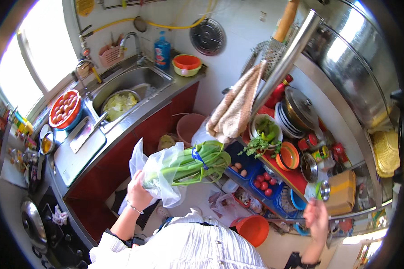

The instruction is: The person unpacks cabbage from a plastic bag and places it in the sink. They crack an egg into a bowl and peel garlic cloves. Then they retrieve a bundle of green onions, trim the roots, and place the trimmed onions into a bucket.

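My left hand (139, 192) grips a clear plastic bag (138, 159) holding a bunch of long green leafy vegetables (202, 160). A blue band (198, 156) ties the stalks, and their leafy end sticks out of the bag to the right. My right hand (316, 217) is raised at the right, fingers partly curled, by the front edge of a shelf unit. Just beyond its fingertips are a small green-and-metal container (323, 190) and a cardboard box (341, 191). Whether those fingers touch anything is unclear.
Cut cabbage sits in a bowl in the sink (155, 75). A knife lies on the cutting board (80, 151) beside a red basket of eggs (64, 109). A towel (237, 104) hangs from a metal pole (288, 60). Tomatoes (264, 185) fill a blue basket; an orange bucket (252, 230) stands below.
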Available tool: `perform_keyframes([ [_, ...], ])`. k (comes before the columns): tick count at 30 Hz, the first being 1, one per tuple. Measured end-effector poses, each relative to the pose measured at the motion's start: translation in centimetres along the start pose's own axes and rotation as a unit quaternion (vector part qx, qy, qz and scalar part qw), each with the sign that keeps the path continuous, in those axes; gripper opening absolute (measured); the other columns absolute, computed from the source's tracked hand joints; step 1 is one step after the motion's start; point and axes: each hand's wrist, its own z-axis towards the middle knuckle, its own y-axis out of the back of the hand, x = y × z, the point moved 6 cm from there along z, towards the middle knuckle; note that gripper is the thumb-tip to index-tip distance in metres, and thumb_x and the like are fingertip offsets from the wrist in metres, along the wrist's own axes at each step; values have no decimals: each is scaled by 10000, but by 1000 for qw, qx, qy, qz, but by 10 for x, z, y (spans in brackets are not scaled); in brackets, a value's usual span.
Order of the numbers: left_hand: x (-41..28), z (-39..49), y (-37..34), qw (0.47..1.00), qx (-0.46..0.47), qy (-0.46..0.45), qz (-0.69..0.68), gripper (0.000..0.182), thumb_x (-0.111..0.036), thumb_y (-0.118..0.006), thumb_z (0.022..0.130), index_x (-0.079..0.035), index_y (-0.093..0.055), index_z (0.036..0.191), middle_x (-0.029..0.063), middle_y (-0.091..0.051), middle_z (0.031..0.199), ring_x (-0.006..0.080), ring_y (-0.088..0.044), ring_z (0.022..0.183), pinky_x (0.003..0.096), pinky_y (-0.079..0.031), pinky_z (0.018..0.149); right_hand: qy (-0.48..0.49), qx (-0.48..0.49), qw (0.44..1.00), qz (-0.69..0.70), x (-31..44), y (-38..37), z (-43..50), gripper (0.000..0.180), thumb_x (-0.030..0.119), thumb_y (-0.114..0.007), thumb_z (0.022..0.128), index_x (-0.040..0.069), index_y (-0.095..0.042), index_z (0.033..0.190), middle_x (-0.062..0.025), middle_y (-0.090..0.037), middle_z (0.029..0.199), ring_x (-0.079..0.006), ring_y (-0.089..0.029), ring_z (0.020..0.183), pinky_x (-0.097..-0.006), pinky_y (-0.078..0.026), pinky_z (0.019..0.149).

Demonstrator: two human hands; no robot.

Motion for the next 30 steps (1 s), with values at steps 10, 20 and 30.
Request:
perform_keyframes([
  [10, 11, -1, 45, 998, 22, -18, 52, 375, -140, -799, 609, -46, -646, 939, 101, -624, 905, 304, -625, 811, 372, -502, 696, 267, 333, 799, -424, 95, -240, 54, 551, 401, -884, 579, 50, -620, 912, -62, -642, 770, -201, -599, 634, -298, -469, 588],
  [20, 21, -15, 95, 991, -28, -64, 116, 389, -150, -826, 590, -85, -659, 935, 80, -623, 885, 267, -604, 813, 365, -467, 706, 204, 441, 756, -439, 95, -303, 68, 562, 448, -855, 618, 18, -634, 905, -95, -649, 767, -218, -634, 662, -297, -503, 610],
  [30, 26, -15, 103, 991, 0, -78, 107, 397, -115, -813, 579, -97, -667, 948, 73, -623, 883, 264, -607, 819, 367, -479, 706, 254, 497, 712, -426, 91, -324, 68, 391, 275, -833, 621, 47, -669, 893, -47, -645, 775, -210, -608, 682, -291, -471, 615],
])
